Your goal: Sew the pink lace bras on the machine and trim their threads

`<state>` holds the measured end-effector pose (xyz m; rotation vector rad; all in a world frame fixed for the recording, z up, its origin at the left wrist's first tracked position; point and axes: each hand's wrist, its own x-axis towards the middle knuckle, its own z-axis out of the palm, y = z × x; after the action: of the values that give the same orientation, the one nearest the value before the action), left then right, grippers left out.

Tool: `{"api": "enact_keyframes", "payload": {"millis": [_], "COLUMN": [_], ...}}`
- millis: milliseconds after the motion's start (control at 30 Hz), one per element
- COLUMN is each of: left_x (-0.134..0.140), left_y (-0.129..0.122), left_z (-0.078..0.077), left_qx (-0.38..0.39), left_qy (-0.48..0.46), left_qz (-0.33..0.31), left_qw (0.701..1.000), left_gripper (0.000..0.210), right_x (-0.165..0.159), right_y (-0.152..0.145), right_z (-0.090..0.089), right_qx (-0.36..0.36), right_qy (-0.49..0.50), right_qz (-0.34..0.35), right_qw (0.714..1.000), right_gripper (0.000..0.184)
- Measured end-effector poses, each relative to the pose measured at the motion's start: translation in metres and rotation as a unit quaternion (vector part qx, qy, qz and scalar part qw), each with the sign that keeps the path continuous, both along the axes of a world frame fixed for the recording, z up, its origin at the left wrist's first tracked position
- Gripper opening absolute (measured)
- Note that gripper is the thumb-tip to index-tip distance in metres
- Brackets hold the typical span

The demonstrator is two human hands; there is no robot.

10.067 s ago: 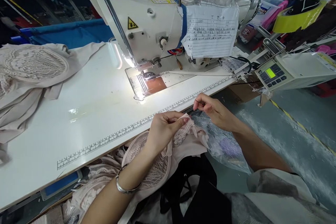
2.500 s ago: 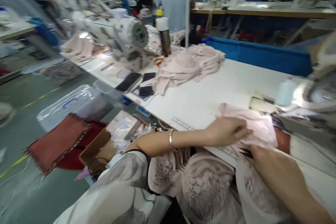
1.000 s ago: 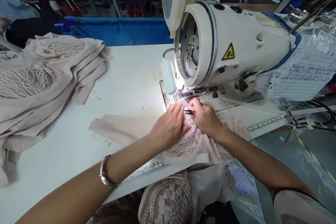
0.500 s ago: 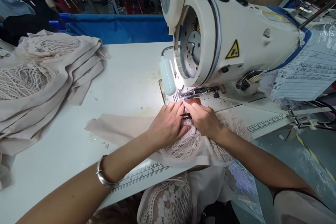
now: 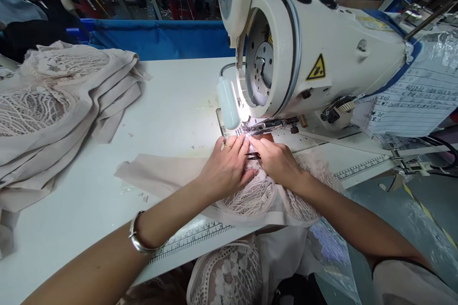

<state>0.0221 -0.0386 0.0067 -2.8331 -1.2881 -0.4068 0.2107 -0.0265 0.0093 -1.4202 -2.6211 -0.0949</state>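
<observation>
A beige lace bra [image 5: 250,198] lies on the table under the lit needle area of a white sewing machine [image 5: 329,47]. My left hand [image 5: 226,164], with a ring, has its fingers pressed together on the fabric just before the presser foot [image 5: 246,128]. Close beside it my right hand [image 5: 277,159] pinches the same fabric, fingertips almost touching the left ones. Dark pointed blades, seemingly thread snips [image 5: 253,156], stick out from under my right palm; their handles are hidden. The bra's plain band [image 5: 161,169] stretches out to the left.
A pile of similar beige lace garments [image 5: 71,100] lies at the left of the table. A small lamp [image 5: 229,105] hangs beside the needle. Written paper sheets [image 5: 415,90] in plastic hang at right. Another lace piece [image 5: 229,271] rests below the table edge, near a printed ruler [image 5: 193,238].
My left hand has shifted slightly left, its fingers a little more bent. The right hand and the bra are almost where they were.
</observation>
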Motion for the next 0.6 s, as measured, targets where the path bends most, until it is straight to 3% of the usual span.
{"api": "enact_keyframes", "payload": {"millis": [333,467,600], "left_x": [-0.002,0.002,0.004], "left_y": [0.002,-0.007,-0.017], "left_z": [-0.003,0.002,0.005], "left_qx": [0.037,0.064,0.013], "left_qy": [0.017,0.055,0.052], "left_qz": [-0.005,-0.075,-0.105], "left_qw": [0.999,0.994,0.993], "left_gripper": [0.064,0.043,0.042], "right_x": [-0.004,0.004,0.018], "right_y": [0.002,0.005,0.006], "right_z": [0.006,0.012,0.010], "right_qx": [-0.035,-0.091,-0.077], "right_qy": [0.022,0.041,0.116], "right_qz": [-0.022,-0.072,-0.003], "right_qw": [0.999,0.992,0.990], "right_gripper": [0.037,0.026,0.040]}}
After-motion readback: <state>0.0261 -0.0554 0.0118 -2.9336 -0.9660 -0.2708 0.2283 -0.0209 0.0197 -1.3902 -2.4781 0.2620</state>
